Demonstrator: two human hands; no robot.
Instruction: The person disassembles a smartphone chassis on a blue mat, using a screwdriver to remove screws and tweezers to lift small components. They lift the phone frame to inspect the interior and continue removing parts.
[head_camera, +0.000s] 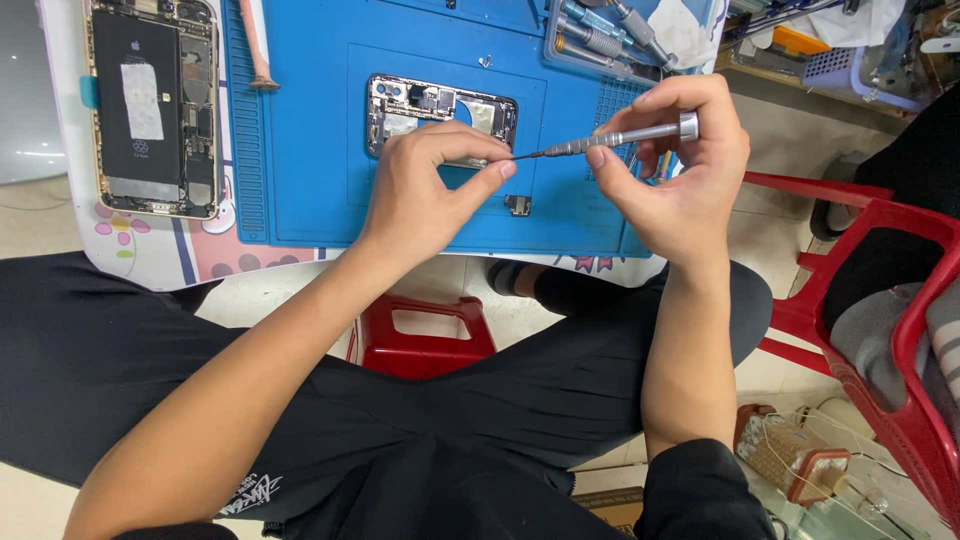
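Note:
An opened phone frame (440, 105) lies on a blue work mat (300, 170). My left hand (425, 190) rests on the frame's near edge, thumb and forefinger pinched together at the tip of a thin silver screwdriver (610, 138); whether it pinches a tiny part is hidden. My right hand (675, 170) grips the screwdriver's handle, holding it level and pointing left toward the left fingertips. A small dark metal part (518, 205) sits on the mat just below the tip.
A second opened phone with its battery showing (150, 105) lies on the left. A tray of screwdrivers (610, 35) stands at the mat's far right. An orange pry tool (258, 50) lies on the mat. Red plastic stools (425, 335) (870, 290) stand below and right.

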